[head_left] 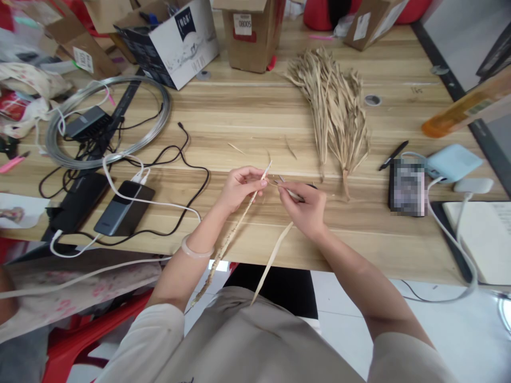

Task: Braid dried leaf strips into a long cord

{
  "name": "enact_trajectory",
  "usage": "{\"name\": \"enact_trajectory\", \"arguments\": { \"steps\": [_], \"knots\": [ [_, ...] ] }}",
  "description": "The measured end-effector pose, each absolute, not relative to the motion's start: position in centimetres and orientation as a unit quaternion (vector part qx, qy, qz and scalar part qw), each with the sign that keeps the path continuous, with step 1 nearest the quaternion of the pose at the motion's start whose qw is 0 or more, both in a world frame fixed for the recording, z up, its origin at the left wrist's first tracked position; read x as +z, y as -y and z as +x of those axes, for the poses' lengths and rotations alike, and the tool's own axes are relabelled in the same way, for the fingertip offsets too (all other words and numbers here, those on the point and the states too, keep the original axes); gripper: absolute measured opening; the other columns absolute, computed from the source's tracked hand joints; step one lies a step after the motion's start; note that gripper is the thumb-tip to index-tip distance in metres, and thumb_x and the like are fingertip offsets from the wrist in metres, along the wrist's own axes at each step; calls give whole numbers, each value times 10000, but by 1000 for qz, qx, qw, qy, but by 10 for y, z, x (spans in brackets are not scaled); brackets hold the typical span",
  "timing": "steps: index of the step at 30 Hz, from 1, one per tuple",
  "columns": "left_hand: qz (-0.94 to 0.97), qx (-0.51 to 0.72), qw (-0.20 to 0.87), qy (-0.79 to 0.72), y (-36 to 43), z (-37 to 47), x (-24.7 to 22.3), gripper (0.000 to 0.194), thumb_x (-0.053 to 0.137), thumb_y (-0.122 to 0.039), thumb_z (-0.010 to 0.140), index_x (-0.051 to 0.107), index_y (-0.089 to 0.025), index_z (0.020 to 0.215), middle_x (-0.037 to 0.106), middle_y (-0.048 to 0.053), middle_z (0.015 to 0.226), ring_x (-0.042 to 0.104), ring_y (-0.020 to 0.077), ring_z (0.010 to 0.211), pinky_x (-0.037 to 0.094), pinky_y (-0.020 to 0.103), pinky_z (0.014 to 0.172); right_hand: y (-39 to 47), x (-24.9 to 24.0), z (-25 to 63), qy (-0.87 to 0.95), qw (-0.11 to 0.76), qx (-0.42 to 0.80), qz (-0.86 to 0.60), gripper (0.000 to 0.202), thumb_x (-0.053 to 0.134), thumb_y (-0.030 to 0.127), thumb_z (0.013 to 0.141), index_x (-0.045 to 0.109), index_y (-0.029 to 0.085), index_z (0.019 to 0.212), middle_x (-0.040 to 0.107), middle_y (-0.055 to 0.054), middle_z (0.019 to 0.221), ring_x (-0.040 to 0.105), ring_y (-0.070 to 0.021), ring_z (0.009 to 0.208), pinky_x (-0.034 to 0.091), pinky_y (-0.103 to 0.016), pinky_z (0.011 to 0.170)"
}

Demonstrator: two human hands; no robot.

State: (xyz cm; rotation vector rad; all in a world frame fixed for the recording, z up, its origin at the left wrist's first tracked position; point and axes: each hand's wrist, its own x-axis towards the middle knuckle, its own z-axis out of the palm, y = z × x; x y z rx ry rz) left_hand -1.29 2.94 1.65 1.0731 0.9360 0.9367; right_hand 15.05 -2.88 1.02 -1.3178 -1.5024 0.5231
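My left hand (245,187) pinches the upper part of a long, thin, pale stem (229,236) between thumb and fingers. The stem has a knobbly, wrapped-looking lower length that slants down past the table edge towards my lap. Close by on the right, my right hand (304,206) is closed around a slim metal tool (296,197); its exact kind is mostly hidden by the fingers. A fine strand spans the short gap between the fingertips of both hands. Below my right hand, a flat pale strip of dried leaf (273,255) hangs down to my shirt.
A bundle of dried leaves (333,101) lies ahead on the right. Left are a wire coil (167,114), black cables and a power bank (124,207). Boxes (249,37) line the back. An orange bottle (451,114), light blue device (454,162) and notebook (479,239) sit right.
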Motion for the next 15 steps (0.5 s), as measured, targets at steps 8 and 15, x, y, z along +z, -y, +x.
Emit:
{"name": "enact_trajectory", "arguments": {
  "steps": [8, 15],
  "knots": [
    [459, 404, 673, -416, -29, -15, 16, 341, 796, -316, 557, 696, -124, 820, 712, 59, 792, 566, 73, 467, 388, 164, 354, 24, 9, 151, 595, 519, 212, -577, 156, 582, 271, 783, 708, 180, 793, 508, 36, 493, 419, -83, 449, 361, -238, 494],
    [446, 412, 653, -452, -33, -16, 16, 329, 769, -310, 560, 690, -104, 804, 719, 91, 836, 588, 82, 484, 377, 161, 354, -3, -3, 173, 501, 555, 324, -580, 202, 620, 350, 757, 652, 152, 784, 460, 43, 505, 359, -75, 444, 272, -237, 447]
  ]
}}
